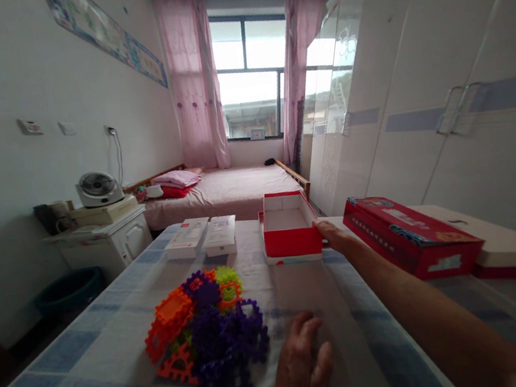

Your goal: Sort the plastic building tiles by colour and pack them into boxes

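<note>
Red open-topped box (293,243) is sitting mid-frame, right hand (332,234) is touching its right edge, grip closure unclear, left hand (303,358) is spreading loosely at lower centre, beside toothed pieces (216,339), tabletop (296,288) stretching between.

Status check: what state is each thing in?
Central red box: open
Patterned red box: closed
White boxes: seemingly closed
Cream box: seemingly closed
Toothed pieces: heaped
Left hand: open, empty
Right hand: touching central red box
Curtains: parted
Wardrobe doors: shut
Fan: running or not, unclear
</note>
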Demonstrator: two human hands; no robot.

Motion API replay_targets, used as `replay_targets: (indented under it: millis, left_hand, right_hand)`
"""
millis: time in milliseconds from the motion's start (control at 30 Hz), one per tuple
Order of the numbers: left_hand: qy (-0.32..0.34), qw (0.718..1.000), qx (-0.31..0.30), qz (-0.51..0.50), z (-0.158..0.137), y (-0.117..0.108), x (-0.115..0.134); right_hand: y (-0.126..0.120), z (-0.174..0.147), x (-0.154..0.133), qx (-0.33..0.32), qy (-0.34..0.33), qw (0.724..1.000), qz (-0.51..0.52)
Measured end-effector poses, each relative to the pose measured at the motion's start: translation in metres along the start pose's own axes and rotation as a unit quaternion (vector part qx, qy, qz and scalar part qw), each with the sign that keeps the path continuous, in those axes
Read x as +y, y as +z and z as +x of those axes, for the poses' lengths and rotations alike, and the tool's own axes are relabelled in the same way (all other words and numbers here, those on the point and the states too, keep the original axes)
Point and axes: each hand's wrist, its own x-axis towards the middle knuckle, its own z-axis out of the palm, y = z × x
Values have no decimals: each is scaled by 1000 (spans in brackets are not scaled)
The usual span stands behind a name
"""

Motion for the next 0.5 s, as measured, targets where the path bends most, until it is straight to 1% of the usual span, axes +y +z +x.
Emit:
replay_targets:
  millis: [133, 300, 433, 500]
  left_hand:
    - [2, 1000, -2, 18, 1, -2, 3]
    - [12, 1000, 3, 28, 1, 2, -7]
    - [20, 998, 53, 16, 0, 10, -19]
    - [22, 998, 55, 17, 0, 12, -22]
  right_hand:
    - [1, 3, 9, 31, 2, 999, -23]
    - [0, 4, 9, 13, 4, 999, -42]
    - [-1, -10, 3, 19, -17, 999, -46]
    - [-1, -22, 6, 28, -30, 998, -54]
